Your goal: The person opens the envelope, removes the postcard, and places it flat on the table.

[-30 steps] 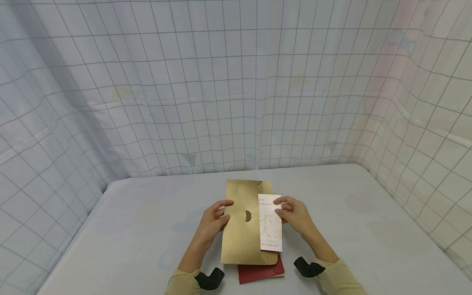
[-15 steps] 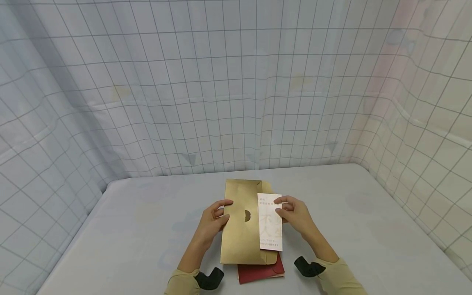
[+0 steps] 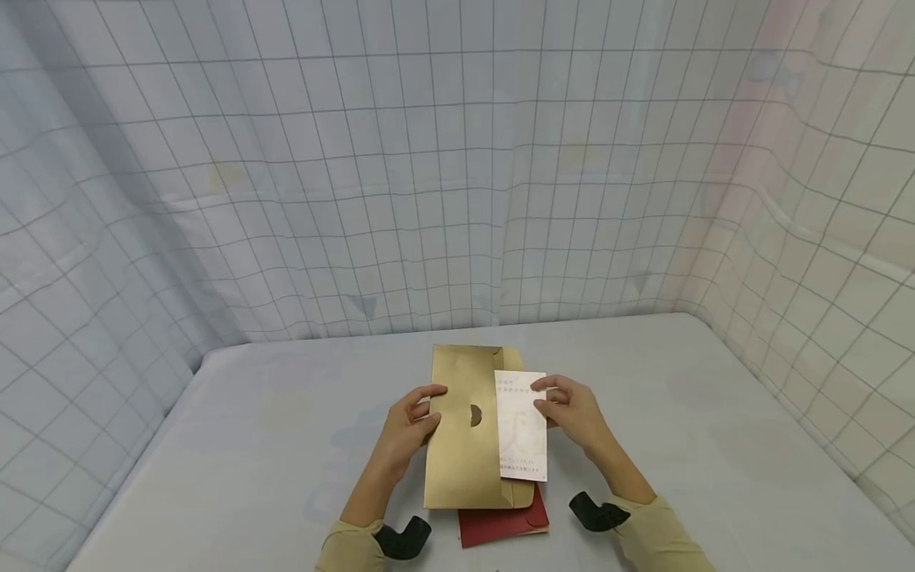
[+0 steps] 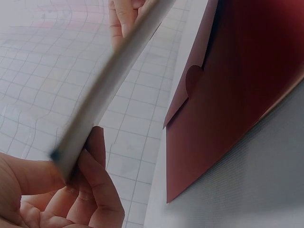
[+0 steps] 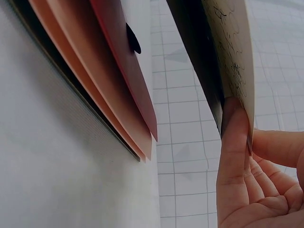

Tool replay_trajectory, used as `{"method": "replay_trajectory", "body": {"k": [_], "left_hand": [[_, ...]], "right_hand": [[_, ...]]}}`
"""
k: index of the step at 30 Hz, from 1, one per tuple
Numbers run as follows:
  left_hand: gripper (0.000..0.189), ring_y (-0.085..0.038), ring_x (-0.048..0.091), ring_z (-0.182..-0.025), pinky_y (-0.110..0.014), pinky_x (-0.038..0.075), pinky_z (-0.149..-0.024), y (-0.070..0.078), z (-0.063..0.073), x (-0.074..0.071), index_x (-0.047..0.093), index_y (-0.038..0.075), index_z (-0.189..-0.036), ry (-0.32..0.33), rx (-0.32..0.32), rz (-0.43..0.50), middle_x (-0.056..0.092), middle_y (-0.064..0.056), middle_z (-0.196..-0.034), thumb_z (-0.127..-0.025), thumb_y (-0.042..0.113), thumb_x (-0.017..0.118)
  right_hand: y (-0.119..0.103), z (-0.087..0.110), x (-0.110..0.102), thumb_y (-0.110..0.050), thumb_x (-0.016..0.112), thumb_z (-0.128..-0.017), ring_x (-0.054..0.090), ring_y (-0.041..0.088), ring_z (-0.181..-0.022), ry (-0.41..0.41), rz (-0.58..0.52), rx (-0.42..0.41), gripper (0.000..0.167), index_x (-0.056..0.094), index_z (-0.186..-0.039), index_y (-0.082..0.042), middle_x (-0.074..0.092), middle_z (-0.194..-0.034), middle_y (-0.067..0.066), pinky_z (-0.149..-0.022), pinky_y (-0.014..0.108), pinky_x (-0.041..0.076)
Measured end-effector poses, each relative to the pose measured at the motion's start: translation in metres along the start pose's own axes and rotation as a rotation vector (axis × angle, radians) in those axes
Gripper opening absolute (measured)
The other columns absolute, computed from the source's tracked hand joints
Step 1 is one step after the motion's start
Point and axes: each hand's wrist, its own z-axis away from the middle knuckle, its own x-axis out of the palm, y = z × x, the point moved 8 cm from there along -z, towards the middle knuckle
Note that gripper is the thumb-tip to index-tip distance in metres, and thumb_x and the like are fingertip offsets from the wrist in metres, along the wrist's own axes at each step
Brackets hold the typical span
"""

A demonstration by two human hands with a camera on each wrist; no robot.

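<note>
My left hand (image 3: 406,433) grips the left edge of a gold envelope (image 3: 461,461) with a half-round notch, raised over the table. Seen from the left wrist, the envelope (image 4: 107,92) is almost edge-on between thumb and fingers. A white card (image 3: 522,429) printed with rows of characters sticks out of the envelope's right side, its left part hidden inside. My right hand (image 3: 572,409) pinches the card's right edge. From the right wrist, the card (image 5: 240,52) shows dark script on its other face, with my thumb and fingers (image 5: 235,161) on either side.
Red envelopes (image 3: 500,526) lie on the white-covered table (image 3: 307,445) below the gold one. In the right wrist view, a red envelope (image 5: 128,71) lies over salmon-coloured layers (image 5: 85,66). A white grid-patterned curtain (image 3: 400,199) surrounds the table.
The gold envelope and my left hand have shifted slightly left, while my right hand stays nearly in place. A wider strip of the white card shows outside the envelope.
</note>
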Motion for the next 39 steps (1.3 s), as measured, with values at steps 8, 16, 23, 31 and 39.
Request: {"method": "replay_trajectory", "body": {"k": [8,16,23,31,39], "left_hand": [[0.040,-0.009,0.064,-0.076,-0.024,0.051,-0.064,0.0009,0.0014,0.0006,0.050,0.005,-0.130,-0.014,-0.004,0.000,0.063,-0.023,-0.117,-0.091,-0.005,0.049],[0.040,-0.008,0.064,-0.077,-0.024,0.051,-0.066,-0.0021,-0.0004,-0.0012,0.050,0.006,-0.130,-0.014,-0.010,0.004,0.062,-0.022,-0.120,-0.091,-0.005,0.049],[0.041,-0.008,0.064,-0.078,-0.024,0.051,-0.066,-0.0027,-0.0008,-0.0014,0.050,0.006,-0.130,-0.015,-0.008,0.009,0.062,-0.023,-0.121,-0.091,-0.005,0.049],[0.040,-0.008,0.065,-0.078,-0.023,0.051,-0.066,-0.0031,-0.0017,-0.0027,0.051,0.006,-0.130,-0.004,-0.012,0.011,0.062,-0.023,-0.121,-0.092,-0.005,0.049],[0.040,-0.008,0.065,-0.077,-0.023,0.051,-0.065,-0.0025,-0.0029,-0.0047,0.051,0.006,-0.130,0.005,-0.010,0.005,0.062,-0.023,-0.120,-0.091,-0.004,0.049]], "right_hand": [[0.0001,0.0002,-0.0001,-0.003,0.060,-0.088,0.057,0.008,-0.062,-0.003,0.000,0.002,0.027,0.056,-0.113,0.005,0.055,-0.070,0.003,-0.063,0.023,0.053],[0.0008,0.0002,-0.0022,-0.003,0.060,-0.088,0.060,0.009,-0.065,0.006,0.010,0.012,0.027,0.056,-0.114,0.003,0.063,-0.076,0.008,-0.064,0.023,0.053],[0.0031,-0.0012,-0.0032,-0.003,0.060,-0.088,0.061,0.009,-0.065,0.006,0.009,0.014,0.027,0.056,-0.114,0.004,0.065,-0.080,0.012,-0.063,0.023,0.053],[0.0036,-0.0020,-0.0052,-0.003,0.060,-0.088,0.062,0.009,-0.066,0.017,0.015,0.015,0.027,0.056,-0.114,0.003,0.066,-0.081,0.012,-0.065,0.024,0.054],[0.0031,-0.0030,-0.0083,-0.004,0.060,-0.088,0.062,0.009,-0.067,0.032,0.028,0.018,0.027,0.056,-0.114,0.003,0.067,-0.082,0.014,-0.066,0.024,0.055]]}}
